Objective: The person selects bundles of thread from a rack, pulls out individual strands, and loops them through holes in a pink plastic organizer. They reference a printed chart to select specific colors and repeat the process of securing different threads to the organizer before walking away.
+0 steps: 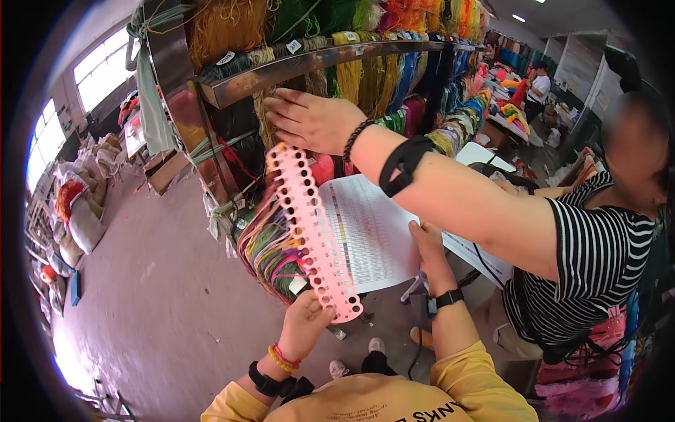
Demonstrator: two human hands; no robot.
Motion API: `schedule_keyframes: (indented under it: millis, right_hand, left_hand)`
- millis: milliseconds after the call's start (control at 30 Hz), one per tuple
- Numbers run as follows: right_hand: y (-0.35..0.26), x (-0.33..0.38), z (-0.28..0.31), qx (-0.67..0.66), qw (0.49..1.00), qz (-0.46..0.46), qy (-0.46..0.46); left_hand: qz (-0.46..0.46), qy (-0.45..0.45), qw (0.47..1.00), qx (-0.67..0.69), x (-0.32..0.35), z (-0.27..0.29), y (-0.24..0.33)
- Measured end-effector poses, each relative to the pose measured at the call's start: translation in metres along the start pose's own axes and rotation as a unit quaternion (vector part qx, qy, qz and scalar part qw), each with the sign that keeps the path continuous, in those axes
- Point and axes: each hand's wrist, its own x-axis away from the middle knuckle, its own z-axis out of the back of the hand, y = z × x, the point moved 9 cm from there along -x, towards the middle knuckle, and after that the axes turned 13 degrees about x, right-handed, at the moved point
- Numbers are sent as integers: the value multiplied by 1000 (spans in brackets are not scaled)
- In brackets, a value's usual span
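My left hand (306, 321) is closed on the lower end of a long pink thread organizer card (314, 232) with rows of round holes along both edges. Strands of coloured embroidery thread (271, 246) hang from the card's left side. My right hand (430, 247) pinches the right edge of a printed paper chart (369, 232), which has a narrow strip of colours down it and lies partly behind the card. Above the card, a co-worker's hand (302, 119) reaches across from the right towards hanging thread skeins (365, 81); whether it touches any is unclear.
A metal rack bar (302, 67) carries skeins in many colours ahead of me. The co-worker in a striped top (590, 260) stands close at my right. White sacks (84, 218) and a cardboard box (169, 169) stand at left. Another person (540, 88) is farther back.
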Motion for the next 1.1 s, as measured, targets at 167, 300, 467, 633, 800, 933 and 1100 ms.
schedule_keyframes:
  millis: [167,300,467,633,800,933,1100]
  right_hand:
    - [-37,73,-12,-185,975,18,-118]
    - [-52,146,3,-68,984,41,-158]
    - [-63,234,86,199,952,181,-145]
    - [-60,327,207,379,889,203,-158]
    - [-37,407,350,526,834,153,-60]
    - [16,453,459,632,774,-9,-42]
    - [64,461,535,664,737,-123,-23]
  left_hand:
    - [-55,15,996,-64,40,13,5]
    - [-144,79,986,-3,82,40,-16]
    - [-193,115,972,-70,135,22,-45]
    - [-189,110,963,-155,174,-35,-110]
    - [-166,65,983,-38,178,-107,-177]
    - [-178,87,966,-165,172,-155,-195]
    - [-141,98,977,-130,151,-129,-255]
